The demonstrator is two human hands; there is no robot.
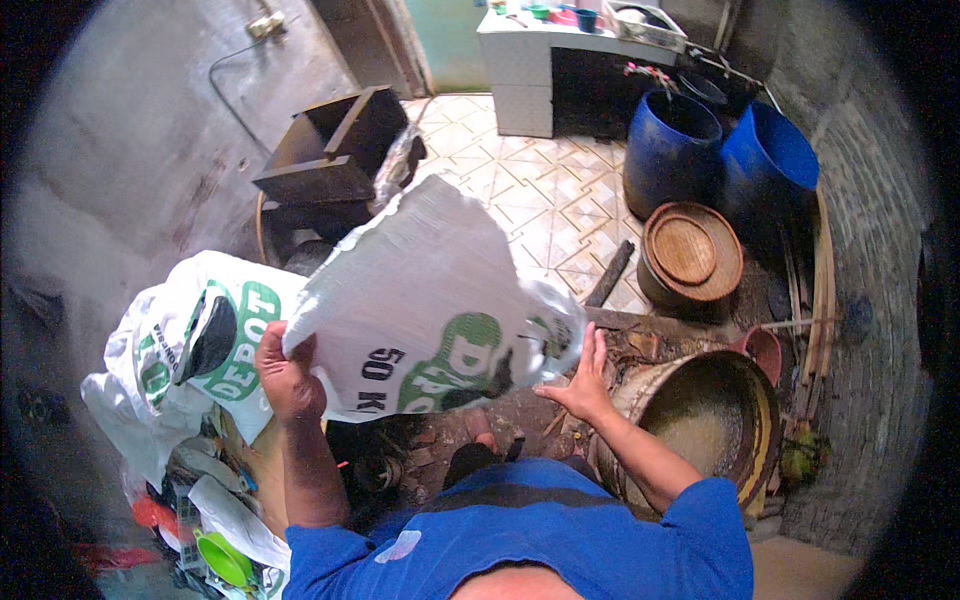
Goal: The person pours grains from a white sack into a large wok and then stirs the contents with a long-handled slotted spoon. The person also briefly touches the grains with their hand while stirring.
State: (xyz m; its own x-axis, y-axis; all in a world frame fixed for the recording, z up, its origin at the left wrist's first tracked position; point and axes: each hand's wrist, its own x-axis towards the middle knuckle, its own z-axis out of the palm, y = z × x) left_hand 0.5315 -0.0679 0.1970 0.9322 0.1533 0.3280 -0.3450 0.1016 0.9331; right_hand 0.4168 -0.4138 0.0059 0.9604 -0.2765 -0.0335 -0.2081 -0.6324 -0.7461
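A white woven plastic sack (450, 300) with green and black printing is spread out in front of my body. My left hand (291, 371) grips its left edge, thumb and fingers closed around the fabric. At the sack's right end, my right hand (581, 382) has its fingers apart; the palm faces the sack, and whether it touches is hard to tell. More white printed sacks (232, 330) lie heaped at the left, just beyond my left forearm.
A large round drum (697, 427) stands at my right, near my right forearm. Beyond it are a container with woven trays (686, 251) on top and two blue barrels (671, 150). A dark wooden box (330, 150) is at far left. A green plastic funnel (225, 559) lies lower left.
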